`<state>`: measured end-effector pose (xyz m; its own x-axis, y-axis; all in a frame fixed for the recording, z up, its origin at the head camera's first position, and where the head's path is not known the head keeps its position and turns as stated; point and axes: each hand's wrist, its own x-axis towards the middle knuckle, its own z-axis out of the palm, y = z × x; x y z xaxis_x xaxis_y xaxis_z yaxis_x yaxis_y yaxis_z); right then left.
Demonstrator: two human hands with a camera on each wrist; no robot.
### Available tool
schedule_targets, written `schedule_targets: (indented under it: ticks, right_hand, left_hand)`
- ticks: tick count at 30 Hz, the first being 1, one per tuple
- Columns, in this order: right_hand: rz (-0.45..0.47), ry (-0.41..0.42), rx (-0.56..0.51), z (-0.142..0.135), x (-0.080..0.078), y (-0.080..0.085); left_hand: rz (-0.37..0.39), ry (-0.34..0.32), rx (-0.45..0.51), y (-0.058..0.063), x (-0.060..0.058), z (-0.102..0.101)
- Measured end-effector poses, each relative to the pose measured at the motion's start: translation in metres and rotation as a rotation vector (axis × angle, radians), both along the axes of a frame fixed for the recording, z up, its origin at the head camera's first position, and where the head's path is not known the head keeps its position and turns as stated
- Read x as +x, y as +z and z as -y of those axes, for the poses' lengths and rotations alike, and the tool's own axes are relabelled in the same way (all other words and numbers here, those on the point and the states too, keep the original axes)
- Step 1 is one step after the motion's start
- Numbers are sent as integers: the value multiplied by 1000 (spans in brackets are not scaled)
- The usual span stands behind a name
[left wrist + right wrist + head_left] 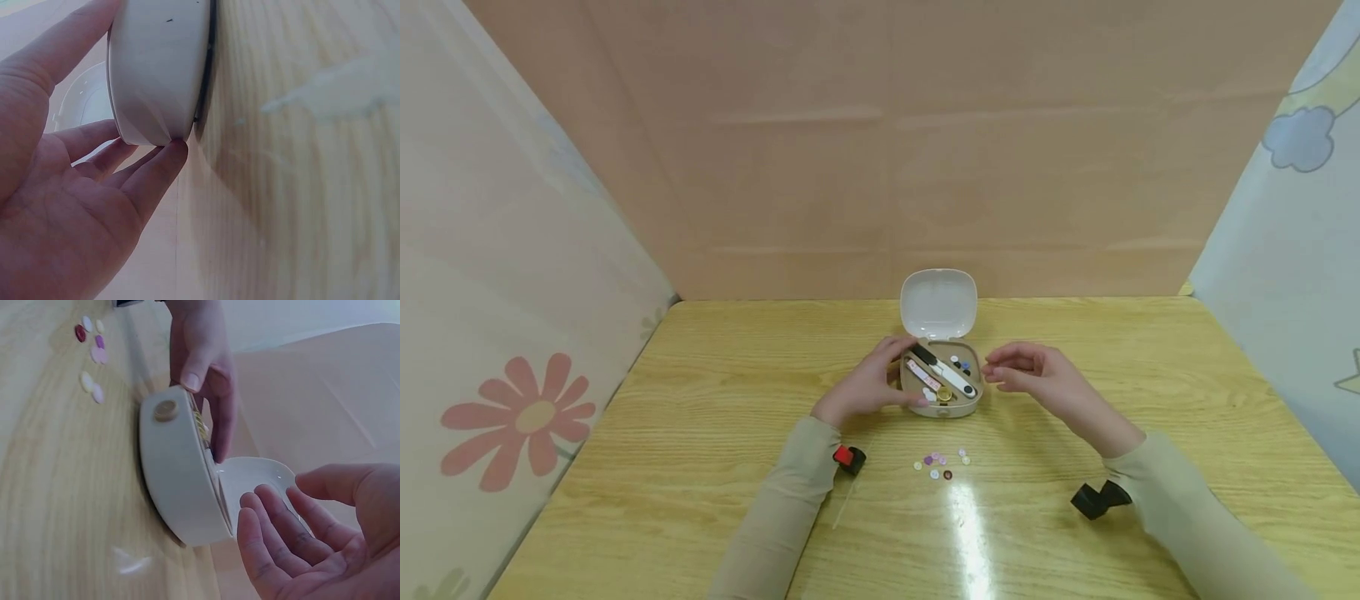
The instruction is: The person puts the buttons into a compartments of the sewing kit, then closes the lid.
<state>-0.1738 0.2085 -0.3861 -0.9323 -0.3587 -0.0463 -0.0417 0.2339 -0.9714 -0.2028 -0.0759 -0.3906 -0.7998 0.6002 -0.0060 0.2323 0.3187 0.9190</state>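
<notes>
A small white sewing box (943, 411) stands on the table with its lid (938, 304) raised at the back. In it lie a long white tool with a black end (953, 379), a pink-and-white strip (922, 374), a round gold piece (944, 393) and several small buttons (966, 366). My left hand (871, 382) grips the box's left side, thumb at the front rim and fingertips (176, 150) against the far wall. Just off the right side, my right hand (1037, 375) holds nothing, its fingers loosely bent in the right wrist view.
Several loose buttons (936, 458), white, yellow, pink, purple and dark red, lie on the wooden table (737, 400) in front of the box. A tan sheet (887, 167) stands behind the table, with patterned sheets at both sides. Wrist cameras (1099, 498) sit at both cuffs.
</notes>
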Motion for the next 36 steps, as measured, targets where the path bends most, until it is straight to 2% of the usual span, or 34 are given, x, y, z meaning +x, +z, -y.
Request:
schedule_targets:
  ticks: [6, 13, 22, 33, 36]
  right_hand:
    - [11, 15, -1, 5, 11, -6]
    - [-27, 88, -10, 8, 22, -13]
    - [-60, 169, 28, 15, 31, -21]
    - [-44, 240, 26, 20, 39, -28]
    - [-40, 258, 49, 22, 42, -30]
  left_hand:
    - [-12, 8, -13, -1, 0, 0]
    - [2, 10, -9, 0, 1, 0]
    - [3, 9, -3, 2, 1, 0]
    - [-16, 11, -19, 2, 1, -1]
    - [-35, 25, -46, -13, -7, 0]
